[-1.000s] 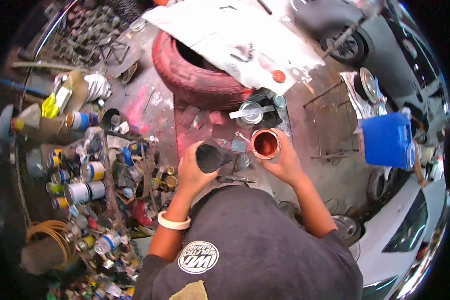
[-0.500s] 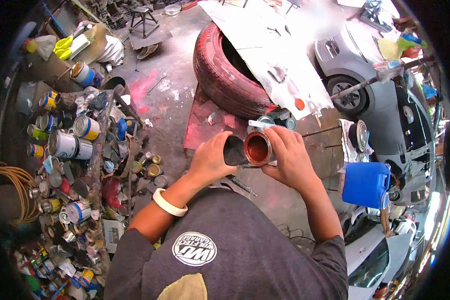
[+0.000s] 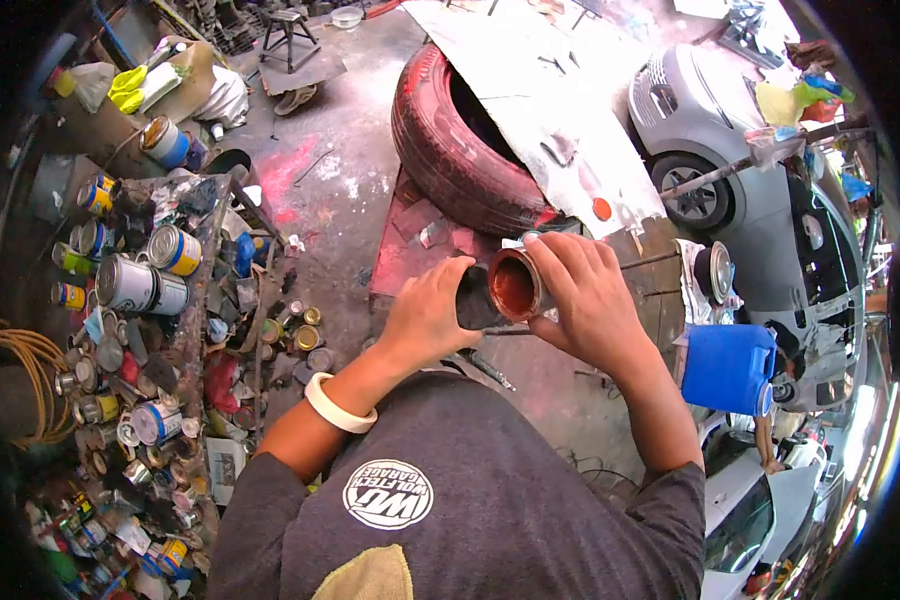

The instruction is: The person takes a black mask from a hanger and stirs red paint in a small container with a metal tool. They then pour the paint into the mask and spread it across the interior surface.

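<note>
My right hand (image 3: 585, 290) is wrapped round a small open paint can (image 3: 538, 283), tilted left with its mouth toward me. Red-brown paint (image 3: 513, 288) coats the inside. Right beside it, my left hand (image 3: 425, 310) grips a dark cup (image 3: 475, 297), whose inside looks black. The can's rim is at the cup's edge; whether paint is flowing cannot be made out. Below the hands lies a metal tool (image 3: 492, 370), partly hidden by my shirt.
A large tire (image 3: 460, 150) lies ahead under a white sheet (image 3: 570, 120) bearing a round red lid (image 3: 601, 209). Paint cans (image 3: 175, 250) crowd the left shelf. On the right are a blue jerrycan (image 3: 727, 368), a lidded tin (image 3: 715, 272) and a grey car (image 3: 750, 180).
The paint can has tipped further left toward the dark cup, with my right hand rolling over it. My left hand has shifted slightly left and down, still holding the cup.
</note>
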`<state>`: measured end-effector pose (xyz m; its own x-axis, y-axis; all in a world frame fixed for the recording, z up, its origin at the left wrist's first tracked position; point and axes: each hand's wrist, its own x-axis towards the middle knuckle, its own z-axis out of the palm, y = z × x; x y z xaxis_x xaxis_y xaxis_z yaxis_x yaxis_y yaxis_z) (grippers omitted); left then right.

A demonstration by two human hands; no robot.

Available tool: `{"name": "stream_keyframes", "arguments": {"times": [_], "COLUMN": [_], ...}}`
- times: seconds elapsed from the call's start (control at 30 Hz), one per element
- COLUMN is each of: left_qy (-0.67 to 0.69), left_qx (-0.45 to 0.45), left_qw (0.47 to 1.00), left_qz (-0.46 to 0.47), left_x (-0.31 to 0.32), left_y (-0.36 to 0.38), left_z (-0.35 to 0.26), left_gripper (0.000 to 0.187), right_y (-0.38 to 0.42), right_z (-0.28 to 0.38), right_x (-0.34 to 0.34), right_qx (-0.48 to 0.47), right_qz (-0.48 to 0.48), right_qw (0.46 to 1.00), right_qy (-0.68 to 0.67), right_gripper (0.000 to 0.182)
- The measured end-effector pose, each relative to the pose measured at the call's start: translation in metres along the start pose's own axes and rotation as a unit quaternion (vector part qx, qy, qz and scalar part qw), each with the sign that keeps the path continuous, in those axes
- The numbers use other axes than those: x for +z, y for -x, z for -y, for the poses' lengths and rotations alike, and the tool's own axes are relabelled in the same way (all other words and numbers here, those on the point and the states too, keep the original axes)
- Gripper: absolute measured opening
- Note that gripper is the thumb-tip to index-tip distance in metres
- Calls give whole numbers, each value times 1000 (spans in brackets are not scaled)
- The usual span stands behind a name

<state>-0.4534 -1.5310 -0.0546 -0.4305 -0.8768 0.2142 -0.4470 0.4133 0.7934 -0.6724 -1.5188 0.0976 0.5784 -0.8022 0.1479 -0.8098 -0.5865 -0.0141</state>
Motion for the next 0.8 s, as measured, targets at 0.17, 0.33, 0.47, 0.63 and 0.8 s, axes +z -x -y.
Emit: {"name": "stream_keyframes", "arguments": {"times": [0.17, 0.33, 0.47, 0.63, 0.8], "left_qy": [-4, -8, -9, -5, 3], "left_qx": [-3, 10, 1, 14, 17], "left_qw": [1000, 1000, 1000, 1000, 1000], "left_qz": [4, -3, 15, 1, 8], "left_x": [-1, 4, 3, 8, 6], "left_y": [1, 4, 5, 8, 9], "left_z": [-3, 0, -3, -2, -7], "left_gripper": [97, 96, 95, 93, 92], "right_y": [0, 3, 6, 8, 11], "right_z": [3, 4, 4, 6, 9], "right_x": [-4, -6, -9, -13, -16], "right_qx": [1, -2, 0, 5, 9], "right_qz": [2, -1, 3, 1, -4], "right_qw": [1000, 1000, 1000, 1000, 999], "right_qy": [10, 16, 21, 23, 31], "right_gripper": [93, 92, 92, 92, 92]}}
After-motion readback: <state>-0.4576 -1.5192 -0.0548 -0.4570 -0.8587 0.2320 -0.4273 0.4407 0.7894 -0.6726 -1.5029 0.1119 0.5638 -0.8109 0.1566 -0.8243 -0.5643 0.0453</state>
